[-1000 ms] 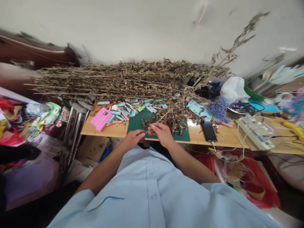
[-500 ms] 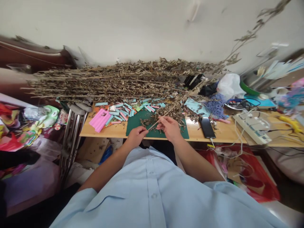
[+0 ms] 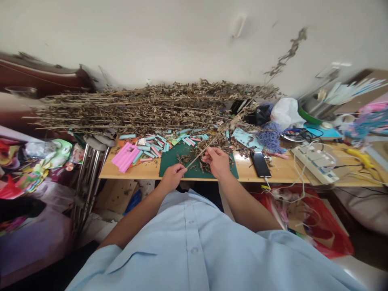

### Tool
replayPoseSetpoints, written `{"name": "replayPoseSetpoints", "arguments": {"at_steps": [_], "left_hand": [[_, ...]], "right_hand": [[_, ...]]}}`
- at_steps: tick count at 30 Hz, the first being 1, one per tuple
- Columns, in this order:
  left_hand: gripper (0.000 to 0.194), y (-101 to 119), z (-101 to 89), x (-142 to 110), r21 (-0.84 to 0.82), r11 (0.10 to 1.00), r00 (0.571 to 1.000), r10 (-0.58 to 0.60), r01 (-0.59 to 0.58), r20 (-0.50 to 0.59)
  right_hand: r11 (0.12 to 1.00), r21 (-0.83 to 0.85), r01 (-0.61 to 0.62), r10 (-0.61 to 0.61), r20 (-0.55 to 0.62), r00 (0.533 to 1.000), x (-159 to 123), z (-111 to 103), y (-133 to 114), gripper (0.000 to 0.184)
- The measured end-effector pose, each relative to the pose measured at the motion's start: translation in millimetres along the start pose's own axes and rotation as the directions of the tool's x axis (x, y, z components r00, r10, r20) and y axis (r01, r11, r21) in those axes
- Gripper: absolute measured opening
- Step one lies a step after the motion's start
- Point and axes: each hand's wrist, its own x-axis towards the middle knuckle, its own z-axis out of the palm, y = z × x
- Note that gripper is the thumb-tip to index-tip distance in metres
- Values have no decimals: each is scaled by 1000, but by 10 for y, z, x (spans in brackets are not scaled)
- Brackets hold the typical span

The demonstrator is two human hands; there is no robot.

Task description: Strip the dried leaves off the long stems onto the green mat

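Note:
A long dried plant stalk (image 3: 197, 157) slants from my left hand (image 3: 173, 177) up and away to the right. The left fingers are closed around its bare lower end. My right hand (image 3: 219, 163) pinches at the stalk a little higher, fingertips together; whether leaves are between them is too small to tell. Beneath both hands lies a green cutting mat (image 3: 167, 161), littered with crumbled dry leaves (image 3: 184, 160). Behind, a large heap of dried leafy stalks (image 3: 136, 107) stretches along the wall side of the table.
Blue and pink paper pieces (image 3: 153, 145) and pink strips (image 3: 125, 157) lie left on the wooden table (image 3: 109, 171). To the right are a phone (image 3: 260, 163) on a cable, purple yarn (image 3: 269, 136) and a power strip (image 3: 315, 163). Crutches (image 3: 87, 173) stand at the left edge.
The stalk's leafy far end has swung left and lower against the wall. Both hands stay over the mat, still at the stalk; the whole view has shifted slightly.

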Motion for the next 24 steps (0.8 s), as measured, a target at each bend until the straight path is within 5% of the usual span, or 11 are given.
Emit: {"name": "replayPoseSetpoints", "arguments": {"at_steps": [3, 7, 10, 15, 20, 24], "left_hand": [[30, -54, -14, -4, -29, 999, 999, -27, 28, 16], [31, -104, -13, 6, -65, 996, 998, -56, 58, 25], [30, -123, -7, 21, -97, 993, 998, -66, 68, 23], [32, -117, -3, 23, -153, 983, 995, -94, 99, 39], [35, -106, -5, 2, -281, 944, 984, -163, 175, 66], [34, -151, -36, -12, -409, 882, 972, -212, 236, 104]], "right_hand": [[978, -184, 94, -106, -58, 993, 194, -122, -42, 31], [837, -493, 236, -270, 4, 963, 392, -257, -119, 32], [851, -456, 261, -272, 43, 961, 374, -232, -177, 42], [964, -237, 120, -60, 248, 967, 194, -76, -235, 43], [912, -383, 147, -59, 231, 971, 180, -84, -200, 32], [809, -521, 274, -213, 175, 961, 336, -236, -188, 32]]}}
